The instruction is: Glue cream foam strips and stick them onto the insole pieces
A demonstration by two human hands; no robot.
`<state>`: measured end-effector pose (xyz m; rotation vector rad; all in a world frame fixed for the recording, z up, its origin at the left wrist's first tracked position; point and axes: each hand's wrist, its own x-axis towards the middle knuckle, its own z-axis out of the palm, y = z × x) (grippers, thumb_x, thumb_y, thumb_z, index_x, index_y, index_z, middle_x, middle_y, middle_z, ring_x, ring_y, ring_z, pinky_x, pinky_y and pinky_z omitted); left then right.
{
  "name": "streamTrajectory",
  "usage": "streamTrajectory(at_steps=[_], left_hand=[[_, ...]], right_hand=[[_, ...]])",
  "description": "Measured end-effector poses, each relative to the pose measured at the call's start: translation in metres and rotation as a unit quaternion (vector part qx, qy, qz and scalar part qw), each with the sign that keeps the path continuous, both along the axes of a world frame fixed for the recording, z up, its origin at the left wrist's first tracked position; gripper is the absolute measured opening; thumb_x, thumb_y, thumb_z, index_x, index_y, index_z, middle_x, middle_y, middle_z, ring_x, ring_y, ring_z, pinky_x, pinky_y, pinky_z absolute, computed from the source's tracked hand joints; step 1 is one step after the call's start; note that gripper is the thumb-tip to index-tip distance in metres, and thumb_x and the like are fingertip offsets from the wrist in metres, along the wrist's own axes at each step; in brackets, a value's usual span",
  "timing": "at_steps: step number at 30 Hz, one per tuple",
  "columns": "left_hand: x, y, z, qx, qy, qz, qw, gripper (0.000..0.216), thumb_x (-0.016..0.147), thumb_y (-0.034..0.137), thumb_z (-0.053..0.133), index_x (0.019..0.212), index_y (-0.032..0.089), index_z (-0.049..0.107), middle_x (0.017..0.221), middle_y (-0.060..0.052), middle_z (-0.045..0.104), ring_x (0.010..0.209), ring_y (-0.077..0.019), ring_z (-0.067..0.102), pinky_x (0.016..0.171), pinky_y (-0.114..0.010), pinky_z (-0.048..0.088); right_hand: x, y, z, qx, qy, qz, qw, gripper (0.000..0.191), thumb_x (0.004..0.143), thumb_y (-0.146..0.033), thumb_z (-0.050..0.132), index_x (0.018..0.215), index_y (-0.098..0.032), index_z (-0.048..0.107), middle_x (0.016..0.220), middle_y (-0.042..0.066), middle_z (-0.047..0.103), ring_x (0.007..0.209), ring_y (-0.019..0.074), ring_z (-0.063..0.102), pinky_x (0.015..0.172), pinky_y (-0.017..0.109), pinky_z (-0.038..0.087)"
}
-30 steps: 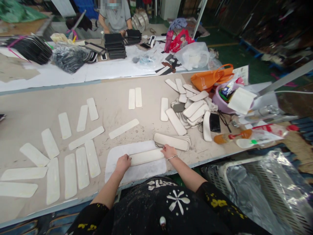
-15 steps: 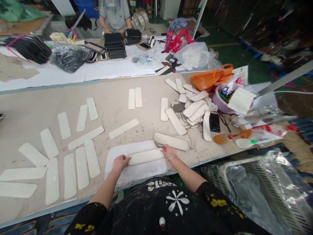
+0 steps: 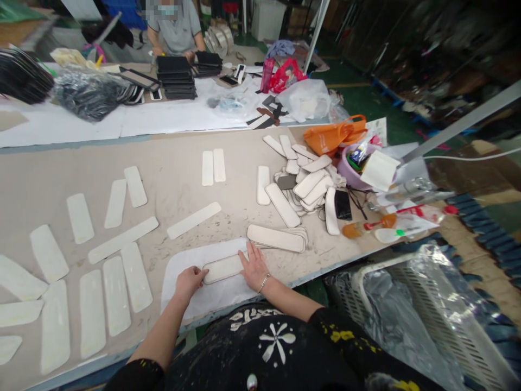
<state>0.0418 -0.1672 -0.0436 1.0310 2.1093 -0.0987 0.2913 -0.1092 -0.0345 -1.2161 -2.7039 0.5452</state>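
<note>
A long white strip with rounded corners and a dark edge (image 3: 223, 268) lies on a white sheet (image 3: 183, 296) at the table's front. My left hand (image 3: 190, 282) pinches the strip's left end between thumb and fingers. Flat on its right end rests my right hand (image 3: 254, 267), fingers spread, covering that end. Just beyond my right hand sits a small fanned stack of similar strips (image 3: 277, 238). A single white strip (image 3: 194, 220) lies farther up the table, and two short ones (image 3: 214, 166) lie side by side behind it.
Many white pieces (image 3: 93, 312) are spread over the table's left side. A heap of strips (image 3: 311, 184), a phone (image 3: 343, 205), a purple basin (image 3: 350, 168) and bottles (image 3: 366, 225) occupy the right. A plastic crate (image 3: 366, 282) stands below the edge. Across the table sits a person (image 3: 175, 27).
My right hand has gone from pinching the strip's right end to lying flat on it, fingers spread. My left hand still pinches the left end. The camera view has shifted to the right.
</note>
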Motion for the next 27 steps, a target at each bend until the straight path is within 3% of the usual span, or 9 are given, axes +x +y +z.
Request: streamTrajectory(at_steps=[4,7,9,13,17,21,27], left_hand=[[-0.001,0.000,-0.002,0.001,0.007,-0.009,1.000,0.036,0.076,0.054,0.042,0.066,0.021,0.053,0.058,-0.004,0.067,0.068,-0.0222,0.065,0.061,-0.029,0.040],[-0.001,0.001,-0.002,-0.005,0.009,-0.020,1.000,0.036,0.076,0.054,0.041,0.065,0.022,0.052,0.058,-0.004,0.067,0.068,-0.0226,0.065,0.062,-0.029,0.040],[-0.001,0.001,-0.001,-0.007,0.010,-0.021,1.000,0.036,0.076,0.055,0.041,0.065,0.022,0.052,0.059,-0.004,0.068,0.069,-0.0230,0.065,0.061,-0.029,0.041],[0.001,0.002,-0.001,-0.007,0.010,-0.020,1.000,0.037,0.076,0.055,0.041,0.067,0.021,0.053,0.059,-0.005,0.068,0.069,-0.0227,0.065,0.060,-0.029,0.041],[0.000,0.002,-0.002,-0.004,0.019,-0.029,0.999,0.039,0.076,0.056,0.040,0.068,0.021,0.055,0.059,-0.005,0.068,0.069,-0.0226,0.066,0.061,-0.029,0.041],[0.000,0.004,0.001,-0.017,0.011,-0.028,0.999,0.039,0.076,0.056,0.040,0.068,0.021,0.055,0.059,-0.004,0.068,0.069,-0.0222,0.066,0.062,-0.028,0.042],[0.001,0.003,0.003,-0.015,0.003,-0.010,1.000,0.038,0.076,0.056,0.042,0.069,0.021,0.055,0.058,-0.003,0.068,0.066,-0.0207,0.066,0.061,-0.028,0.042]], right_hand=[[-0.023,-0.002,0.016,0.036,0.008,0.116,0.993,0.065,0.085,-0.029,0.055,0.140,-0.012,0.027,0.150,0.020,0.010,0.139,0.0319,0.002,0.109,0.056,0.009],[-0.036,-0.011,0.019,0.043,0.009,0.202,0.978,0.062,0.088,-0.035,0.049,0.140,-0.011,0.026,0.150,0.017,0.016,0.139,0.0294,0.002,0.111,0.055,0.009],[-0.042,-0.016,0.019,0.045,0.002,0.235,0.971,0.051,0.091,-0.029,0.042,0.137,-0.010,0.031,0.149,0.015,0.022,0.139,0.0275,0.005,0.111,0.055,0.011],[-0.045,-0.015,0.031,0.046,-0.007,0.181,0.982,0.041,0.093,-0.014,0.028,0.132,-0.005,0.038,0.147,0.016,0.027,0.139,0.0265,0.008,0.111,0.055,0.014],[-0.042,-0.012,0.048,0.022,0.032,0.147,0.988,0.054,0.092,-0.031,0.041,0.139,-0.009,0.027,0.150,0.015,0.018,0.139,0.0264,0.004,0.112,0.052,0.007],[-0.033,-0.014,0.027,-0.046,0.021,0.164,0.985,0.073,0.085,-0.052,0.049,0.141,-0.013,0.024,0.151,0.011,0.016,0.139,0.0248,0.006,0.113,0.047,0.011],[0.020,0.004,-0.023,-0.090,-0.043,0.109,0.989,0.076,0.085,-0.055,0.047,0.142,-0.011,0.023,0.151,0.013,0.013,0.139,0.0236,0.006,0.114,0.043,0.010]])
